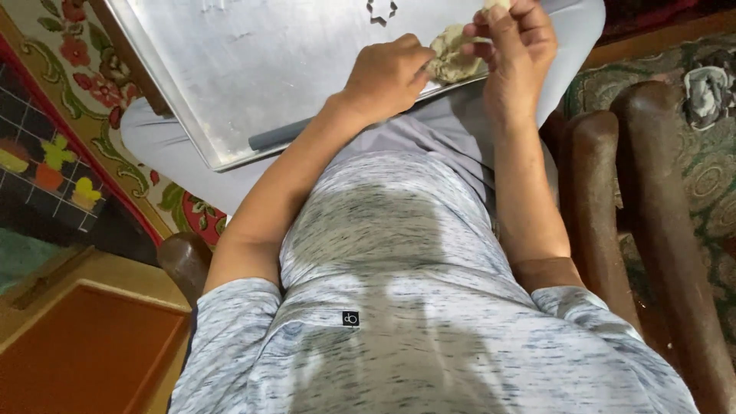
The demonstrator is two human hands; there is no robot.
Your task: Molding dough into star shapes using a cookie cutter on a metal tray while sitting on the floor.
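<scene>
A large metal tray lies tilted across my lap. Near its right edge sits a lump of pale dough. My left hand rests on the tray with its fingers curled against the left side of the lump. My right hand is over the lump's right side, its fingertips pinching a small piece of dough at the top edge of the view. A star-shaped cutter lies on the tray farther away, partly cut off by the frame.
A grey rod pokes out under the tray's near edge. Dark wooden chair arms stand at my right and left. A patterned carpet covers the floor, and an orange wooden box sits at lower left.
</scene>
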